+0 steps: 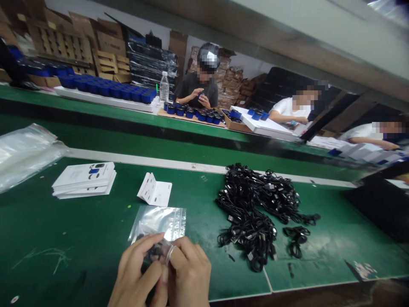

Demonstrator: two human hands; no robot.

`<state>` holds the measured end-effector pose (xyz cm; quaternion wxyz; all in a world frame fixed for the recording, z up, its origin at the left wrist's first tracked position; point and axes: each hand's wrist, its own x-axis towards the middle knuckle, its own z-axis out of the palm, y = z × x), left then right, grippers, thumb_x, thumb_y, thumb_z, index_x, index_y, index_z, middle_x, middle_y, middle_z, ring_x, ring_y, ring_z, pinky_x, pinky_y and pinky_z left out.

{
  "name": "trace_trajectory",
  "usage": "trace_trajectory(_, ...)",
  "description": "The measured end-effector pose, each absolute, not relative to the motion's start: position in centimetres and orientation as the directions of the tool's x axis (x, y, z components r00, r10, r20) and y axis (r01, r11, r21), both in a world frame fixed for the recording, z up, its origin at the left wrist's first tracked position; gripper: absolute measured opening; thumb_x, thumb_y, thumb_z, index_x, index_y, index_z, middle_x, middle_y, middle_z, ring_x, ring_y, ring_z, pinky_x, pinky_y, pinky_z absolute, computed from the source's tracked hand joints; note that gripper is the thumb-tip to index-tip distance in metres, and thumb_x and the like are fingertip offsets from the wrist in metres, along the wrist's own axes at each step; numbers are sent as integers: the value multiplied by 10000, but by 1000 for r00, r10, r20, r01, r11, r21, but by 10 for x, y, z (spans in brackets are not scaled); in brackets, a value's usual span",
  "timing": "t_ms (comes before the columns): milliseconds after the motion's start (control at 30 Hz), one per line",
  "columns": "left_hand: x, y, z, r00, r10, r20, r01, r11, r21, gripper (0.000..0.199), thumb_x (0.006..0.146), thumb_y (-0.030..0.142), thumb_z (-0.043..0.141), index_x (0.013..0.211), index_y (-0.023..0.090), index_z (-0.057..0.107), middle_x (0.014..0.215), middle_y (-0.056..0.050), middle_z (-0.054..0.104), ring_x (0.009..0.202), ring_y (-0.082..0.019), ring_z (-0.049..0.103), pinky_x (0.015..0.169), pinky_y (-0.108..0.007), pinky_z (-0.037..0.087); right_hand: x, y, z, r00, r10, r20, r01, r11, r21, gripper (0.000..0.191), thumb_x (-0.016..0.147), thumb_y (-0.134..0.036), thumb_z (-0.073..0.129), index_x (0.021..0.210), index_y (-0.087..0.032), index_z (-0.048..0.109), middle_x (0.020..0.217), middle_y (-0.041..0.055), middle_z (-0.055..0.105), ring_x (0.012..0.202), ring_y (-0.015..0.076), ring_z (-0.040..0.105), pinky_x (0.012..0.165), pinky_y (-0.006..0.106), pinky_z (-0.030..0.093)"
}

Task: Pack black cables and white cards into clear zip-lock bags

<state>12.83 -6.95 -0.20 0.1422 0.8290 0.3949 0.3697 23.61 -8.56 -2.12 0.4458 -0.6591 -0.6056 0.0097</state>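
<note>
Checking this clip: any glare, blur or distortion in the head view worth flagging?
In the head view, the wide lens bows the edges of the green workbench; glare streaks the clear zip bag and the plastic bags at far left; the left hand and right hand are cut off by the bottom edge and look slightly soft.

Nothing readable anywhere, only marks too small or too blurred. On the counter (47,221), a stack of white printed cards (83,180): dark and blue graphics, any wording beyond reading (same for the folded white card (154,189) nearby). Zip bag (158,221), any print lost in glare. Far back, plastic bottle (164,87) and cardboard cartons (110,42), any markings too small to make out.
</note>
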Motion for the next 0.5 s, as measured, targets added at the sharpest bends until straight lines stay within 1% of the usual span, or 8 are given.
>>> trace_trajectory(67,127,-68,-2,418,773,478,559,-633,535,134,845,173,426,834,264,522,1260,-28,429,1149,-236,415,909,-399,334,239,-87,-17,257,848,464,794,89,-601,217,812,-149,468,677,-211,625,629,27,582,484,149,505,486,257,319)
trace_trajectory(167,125,-67,-2,400,816,417,578,-578,576,173,873,215,418,733,248,515,1248,-34,457,1189,-266,400,916,-451,337,251,-90,0,-25,963,268,674,214,-707,206,819,-132,465,674,-186,602,689,27,587,534,130,555,482,211,353)
trace_trajectory(233,125,-68,-2,387,836,388,572,-548,611,231,883,222,402,679,235,511,1245,-47,476,1195,-265,412,918,-450,368,259,-90,11,-155,973,171,578,230,-783,235,818,-104,503,610,-184,578,659,0,575,567,117,565,512,182,374)
trace_trajectory(267,126,-69,-1,391,833,391,557,-553,620,242,884,220,397,677,234,521,1250,-53,483,1196,-259,420,930,-444,384,262,-90,13,-143,978,150,553,205,-807,246,801,-82,529,582,-184,573,645,-11,571,578,114,564,530,177,381)
trace_trajectory(333,125,-69,0,420,806,418,522,-591,614,233,879,217,398,722,242,568,1263,-58,506,1211,-247,434,984,-441,389,265,-89,15,-32,987,159,523,152,-839,240,759,-44,566,563,-180,586,644,-17,576,583,116,559,546,180,391)
trace_trajectory(400,120,-64,3,476,774,417,509,-630,587,216,872,240,422,753,259,602,1269,-49,546,1229,-248,450,1054,-485,335,265,-87,14,44,981,190,489,145,-860,224,754,-27,561,596,-175,618,679,-5,593,604,123,563,561,188,408)
trace_trajectory(467,111,-54,8,557,759,337,511,-633,581,133,842,318,506,786,281,621,1289,-30,567,1233,-263,477,1067,-518,316,265,-87,15,19,979,201,450,172,-876,216,787,-34,548,657,-171,653,710,7,606,642,131,579,593,194,432)
trace_trajectory(500,106,-48,10,594,759,266,515,-614,598,99,796,365,581,852,297,627,1307,-23,564,1224,-274,495,1035,-500,370,267,-87,18,-25,982,189,433,181,-883,222,805,-37,540,697,-178,672,730,8,615,670,134,592,620,195,445)
